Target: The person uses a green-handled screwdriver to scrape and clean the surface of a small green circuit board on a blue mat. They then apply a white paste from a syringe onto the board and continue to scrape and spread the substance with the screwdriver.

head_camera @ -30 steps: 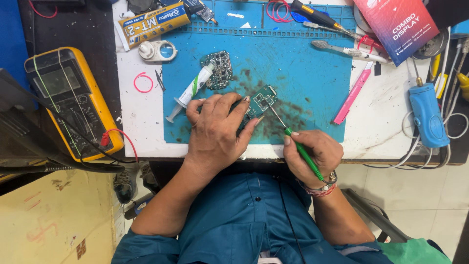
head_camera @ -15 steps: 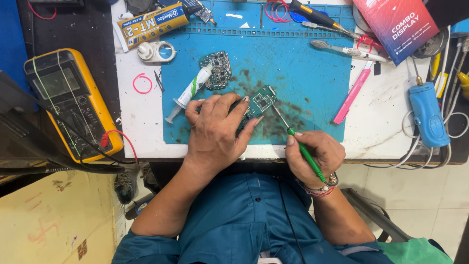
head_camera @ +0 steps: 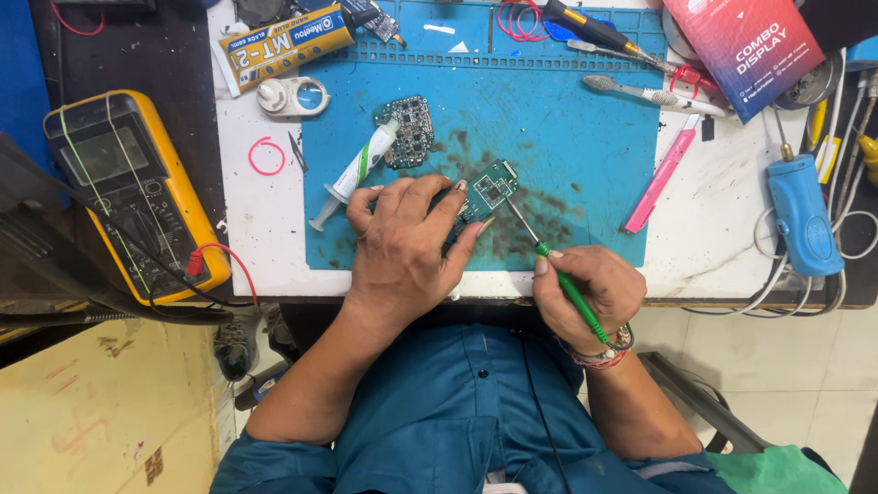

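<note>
My left hand [head_camera: 407, 238] rests on the blue work mat [head_camera: 585, 137] and pins down a small green circuit board [head_camera: 489, 190] with its fingertips. My right hand [head_camera: 585, 293] grips a thin green-handled tool [head_camera: 558, 274] like a pen; its metal tip touches the mat just beside the board's right edge. A second, darker circuit board [head_camera: 409, 130] lies farther up the mat, with a syringe of paste [head_camera: 357, 172] leaning beside it.
A yellow multimeter [head_camera: 137, 192] with a red lead sits at the left. A glue tube [head_camera: 288, 41], pink tool [head_camera: 660, 181], brush [head_camera: 640, 91], screwdriver [head_camera: 594, 32], blue handheld device [head_camera: 803, 215] and a red-blue box [head_camera: 743, 50] crowd the bench's back and right.
Both hands stay in place; the tool tip shifts only slightly beside the green board.
</note>
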